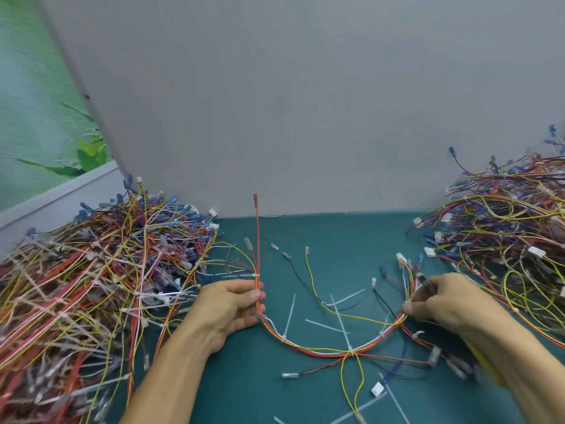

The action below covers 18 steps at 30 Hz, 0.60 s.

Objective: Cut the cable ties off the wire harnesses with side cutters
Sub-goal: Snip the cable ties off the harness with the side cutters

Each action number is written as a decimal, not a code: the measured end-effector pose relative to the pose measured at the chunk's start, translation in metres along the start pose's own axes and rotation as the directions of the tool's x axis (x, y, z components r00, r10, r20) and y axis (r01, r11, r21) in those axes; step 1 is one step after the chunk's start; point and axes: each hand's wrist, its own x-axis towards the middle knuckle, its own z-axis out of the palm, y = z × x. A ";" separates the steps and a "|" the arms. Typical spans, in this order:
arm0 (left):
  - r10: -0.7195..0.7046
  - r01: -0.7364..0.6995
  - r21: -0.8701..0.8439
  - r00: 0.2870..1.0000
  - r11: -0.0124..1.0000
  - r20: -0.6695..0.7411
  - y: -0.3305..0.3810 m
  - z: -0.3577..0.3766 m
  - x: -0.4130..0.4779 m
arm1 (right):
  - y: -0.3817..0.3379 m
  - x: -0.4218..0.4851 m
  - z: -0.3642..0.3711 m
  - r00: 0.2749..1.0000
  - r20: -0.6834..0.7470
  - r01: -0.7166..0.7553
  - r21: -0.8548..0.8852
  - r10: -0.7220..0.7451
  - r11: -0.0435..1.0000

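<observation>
A wire harness of red, yellow and white wires lies in a U-shaped curve on the teal mat. White cable ties stick out from it at several spots. My left hand pinches the harness's left leg, where a red wire rises upright. My right hand grips the right leg and also holds a dark-tipped tool, the side cutters, whose yellow handle shows blurred below my forearm. The cutter jaws point up-left near the harness's white connector.
A large heap of tied harnesses fills the left side. Another heap lies at the right. A grey partition wall stands behind the teal mat. Loose white tie pieces lie near the front.
</observation>
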 end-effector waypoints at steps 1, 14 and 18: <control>0.003 -0.003 0.016 1.000 1.000 0.001 0.000 0.000 0.000 | 0.000 -0.001 0.000 1.000 -0.002 0.001 0.001 -0.001 1.000; 0.017 -0.093 0.521 0.989 0.848 0.148 0.003 0.009 -0.006 | -0.002 -0.006 -0.005 0.995 0.100 0.014 -0.041 -0.010 0.999; 0.016 -0.087 0.581 0.992 0.809 0.126 0.003 0.005 -0.005 | -0.003 -0.008 -0.005 0.993 0.117 0.013 -0.056 -0.007 0.998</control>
